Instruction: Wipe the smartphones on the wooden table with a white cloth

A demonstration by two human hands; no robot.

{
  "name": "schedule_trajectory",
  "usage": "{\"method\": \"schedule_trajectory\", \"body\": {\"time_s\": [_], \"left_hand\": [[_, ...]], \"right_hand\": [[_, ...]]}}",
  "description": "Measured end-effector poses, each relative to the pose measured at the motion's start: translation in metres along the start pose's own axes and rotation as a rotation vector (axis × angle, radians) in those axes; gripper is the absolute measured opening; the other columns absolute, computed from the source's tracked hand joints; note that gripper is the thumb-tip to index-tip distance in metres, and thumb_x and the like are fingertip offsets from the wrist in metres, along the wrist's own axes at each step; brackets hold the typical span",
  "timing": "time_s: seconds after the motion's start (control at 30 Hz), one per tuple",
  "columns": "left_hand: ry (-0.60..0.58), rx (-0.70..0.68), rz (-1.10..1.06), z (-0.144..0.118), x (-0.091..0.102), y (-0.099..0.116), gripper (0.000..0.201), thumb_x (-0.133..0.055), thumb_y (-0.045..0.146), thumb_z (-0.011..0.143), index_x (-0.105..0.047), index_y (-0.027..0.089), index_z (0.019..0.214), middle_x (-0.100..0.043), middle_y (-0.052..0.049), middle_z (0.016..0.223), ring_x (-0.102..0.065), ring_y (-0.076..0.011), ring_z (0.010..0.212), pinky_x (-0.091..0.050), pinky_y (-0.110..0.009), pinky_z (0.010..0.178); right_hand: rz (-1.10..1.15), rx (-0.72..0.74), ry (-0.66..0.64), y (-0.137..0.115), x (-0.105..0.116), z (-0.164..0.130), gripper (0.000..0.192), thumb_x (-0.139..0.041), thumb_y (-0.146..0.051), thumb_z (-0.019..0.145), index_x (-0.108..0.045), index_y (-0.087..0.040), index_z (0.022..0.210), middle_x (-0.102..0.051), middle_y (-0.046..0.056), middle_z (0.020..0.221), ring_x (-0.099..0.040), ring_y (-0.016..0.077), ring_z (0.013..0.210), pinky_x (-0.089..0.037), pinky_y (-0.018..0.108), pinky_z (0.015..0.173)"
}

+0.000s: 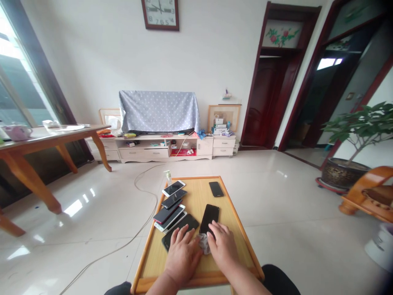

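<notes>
My left hand (182,254) lies flat on the small wooden table (233,221), its fingers on a black phone (188,225). My right hand (222,246) rests with its fingertips on the near end of another black phone (209,216). A crumpled grey cloth (204,242) sits between the two hands, touching both. A row of several overlapping phones (170,213) runs along the table's left side. One black phone (216,189) lies alone at the far right. A small pump bottle (168,176) stands at the far left corner.
A white cable (135,237) trails over the glossy tile floor left of the table. A wooden dining table (46,141) stands at left, a TV cabinet (159,147) at the far wall, a potted plant (353,164) and wooden chair (368,192) at right.
</notes>
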State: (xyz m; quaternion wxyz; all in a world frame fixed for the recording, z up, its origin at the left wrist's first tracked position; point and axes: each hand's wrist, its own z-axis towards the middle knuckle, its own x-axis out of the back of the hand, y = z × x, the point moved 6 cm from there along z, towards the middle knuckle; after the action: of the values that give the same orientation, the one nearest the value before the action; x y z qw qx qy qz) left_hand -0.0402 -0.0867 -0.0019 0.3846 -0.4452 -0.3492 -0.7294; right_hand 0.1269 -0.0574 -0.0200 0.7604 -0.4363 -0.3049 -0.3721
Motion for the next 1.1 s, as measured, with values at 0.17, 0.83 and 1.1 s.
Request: {"method": "schedule_trajectory", "body": {"time_s": [0.17,0.83,1.1], "left_hand": [[0.010,-0.054,-0.060,-0.003,0.017,0.021,0.019,-0.051,0.034,0.095,-0.070,0.033,0.098,-0.070,0.000,0.117,-0.049,-0.0274,0.127,-0.032,-0.051,0.110],[-0.134,0.312,0.101,0.042,-0.027,0.076,0.052,-0.052,0.044,0.087,-0.056,0.020,0.132,-0.059,-0.013,0.137,-0.050,-0.0353,0.123,-0.038,-0.049,0.100],[-0.176,0.344,0.042,0.027,-0.023,0.078,0.038,-0.054,0.035,0.082,-0.062,0.023,0.117,-0.063,-0.011,0.123,-0.053,-0.0327,0.116,-0.037,-0.047,0.097]], "right_hand": [[0.081,-0.077,-0.072,-0.026,0.023,-0.030,0.024,-0.047,-0.031,0.096,-0.070,-0.027,0.103,-0.069,0.006,0.102,-0.065,0.0212,0.091,-0.047,0.030,0.079],[0.078,-0.242,0.052,0.051,0.048,-0.052,0.030,-0.043,-0.016,0.089,-0.070,-0.025,0.095,-0.067,0.006,0.099,-0.065,0.0190,0.093,-0.046,0.027,0.082],[0.107,-0.173,0.115,0.049,0.048,-0.056,0.025,-0.041,-0.015,0.091,-0.064,-0.025,0.091,-0.065,0.005,0.091,-0.064,0.0208,0.087,-0.047,0.031,0.077]]}}
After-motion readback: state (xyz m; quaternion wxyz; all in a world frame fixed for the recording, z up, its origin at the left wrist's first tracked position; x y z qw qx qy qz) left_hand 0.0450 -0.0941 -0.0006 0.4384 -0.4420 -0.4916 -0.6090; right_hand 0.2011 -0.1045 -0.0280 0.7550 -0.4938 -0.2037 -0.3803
